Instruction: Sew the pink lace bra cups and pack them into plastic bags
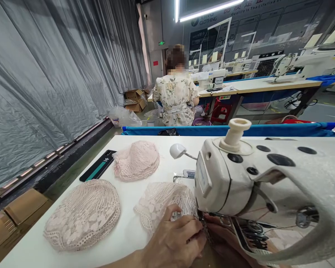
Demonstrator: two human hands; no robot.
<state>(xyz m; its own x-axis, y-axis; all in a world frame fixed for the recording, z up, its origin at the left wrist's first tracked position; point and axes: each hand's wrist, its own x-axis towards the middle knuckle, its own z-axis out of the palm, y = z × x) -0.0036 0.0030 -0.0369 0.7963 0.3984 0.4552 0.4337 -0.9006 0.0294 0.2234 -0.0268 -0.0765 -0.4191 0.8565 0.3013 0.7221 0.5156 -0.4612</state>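
Note:
My left hand (pixel 175 238) has its fingers curled on a pale pink lace piece (pixel 162 201), shaped like a cup, at the left side of the sewing machine (pixel 217 178). The edge of the lace runs in by the needle area, which the machine head hides. Beneath the head shows part of my right hand (pixel 220 232); its fingers are mostly hidden, so what it holds cannot be seen. To the left lie a stack of lace cups (pixel 83 216) and a smaller pink lace pile (pixel 138 160).
A phone in a black case (pixel 97 166) lies by the table's left edge. A small white lamp (pixel 178 150) stands beside the machine. Cardboard boxes (pixel 19 219) sit on the floor at left. Ahead, a person in a floral dress (pixel 175 96) sits at another sewing table.

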